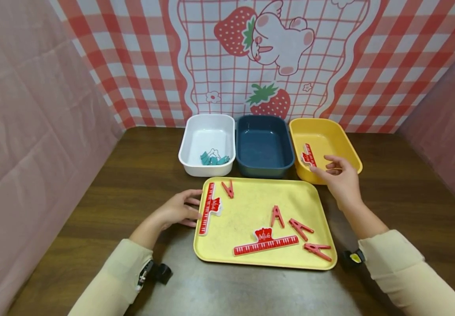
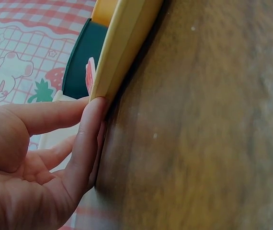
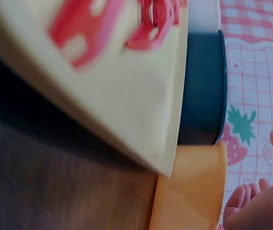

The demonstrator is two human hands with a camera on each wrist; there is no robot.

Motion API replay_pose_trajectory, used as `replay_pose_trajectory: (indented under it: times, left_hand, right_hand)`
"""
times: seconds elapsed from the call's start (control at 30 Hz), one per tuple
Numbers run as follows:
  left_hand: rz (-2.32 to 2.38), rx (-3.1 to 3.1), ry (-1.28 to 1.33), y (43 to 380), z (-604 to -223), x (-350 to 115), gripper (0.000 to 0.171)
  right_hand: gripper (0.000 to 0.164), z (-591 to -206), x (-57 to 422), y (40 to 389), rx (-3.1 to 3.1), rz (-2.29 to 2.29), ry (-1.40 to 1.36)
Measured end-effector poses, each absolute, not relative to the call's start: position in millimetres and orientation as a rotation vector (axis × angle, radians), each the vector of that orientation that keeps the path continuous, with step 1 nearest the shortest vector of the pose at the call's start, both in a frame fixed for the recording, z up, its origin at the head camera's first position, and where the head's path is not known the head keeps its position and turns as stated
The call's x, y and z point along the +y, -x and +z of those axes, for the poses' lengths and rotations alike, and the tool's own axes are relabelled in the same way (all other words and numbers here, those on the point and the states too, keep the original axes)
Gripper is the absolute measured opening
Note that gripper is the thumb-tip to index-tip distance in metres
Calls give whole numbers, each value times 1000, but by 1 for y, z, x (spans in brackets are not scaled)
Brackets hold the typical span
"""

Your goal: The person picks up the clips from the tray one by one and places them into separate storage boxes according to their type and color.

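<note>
My right hand (image 1: 340, 180) hovers over the near rim of the yellow bin (image 1: 348, 142), thumb apart from the fingers, holding nothing. Just beyond the thumb, a red-and-white piano-keyboard clip (image 1: 308, 156) lies inside that bin. My left hand (image 1: 178, 210) rests its fingertips against the left edge of the yellow tray (image 1: 247, 206). Close to those fingers, a second keyboard clip (image 1: 207, 210) lies along the tray's left side; a third keyboard clip (image 1: 266, 245) is near the front. Red clothespins lie on the tray: one clothespin (image 1: 228, 189) at back left, three toward the right, including one clothespin (image 1: 317, 250) near the front corner.
Behind the tray, a white bin (image 1: 187, 151) with several teal pieces (image 1: 214, 159) and a dark blue bin (image 1: 265, 140) stand beside the yellow one. A checked strawberry cloth (image 1: 152, 66) hangs behind, pink cloth (image 1: 34, 109) at the left. Everything stands on a wooden table (image 1: 132, 175).
</note>
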State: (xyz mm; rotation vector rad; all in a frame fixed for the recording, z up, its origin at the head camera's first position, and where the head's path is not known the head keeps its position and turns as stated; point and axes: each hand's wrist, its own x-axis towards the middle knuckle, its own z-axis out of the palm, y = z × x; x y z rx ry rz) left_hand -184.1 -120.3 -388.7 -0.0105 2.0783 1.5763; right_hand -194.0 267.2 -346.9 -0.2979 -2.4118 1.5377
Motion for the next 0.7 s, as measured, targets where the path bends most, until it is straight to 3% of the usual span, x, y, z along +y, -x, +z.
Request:
replay_pose_trajectory:
  times: [0.7]
  left_hand:
    - [1579, 2082, 8, 184, -390, -120, 67]
  right_hand:
    - [55, -353, 245, 153, -2537, 1579, 22]
